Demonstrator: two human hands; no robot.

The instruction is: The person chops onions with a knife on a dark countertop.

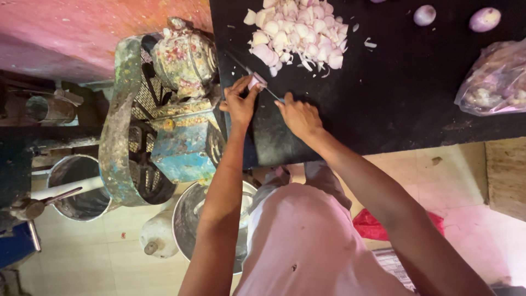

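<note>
A small pale-pink onion piece [256,82] lies on the black counter, a thin knife [257,81] angled across it.

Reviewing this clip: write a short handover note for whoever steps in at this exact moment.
Left hand pins a small peeled pinkish onion piece on the black counter.
Right hand grips a thin knife whose blade lies across that piece.
Done: a heap of cut pale onion pieces sits further back.
Left: two whole peeled onions far right, plus a clear plastic bag, contents unclear.
</note>
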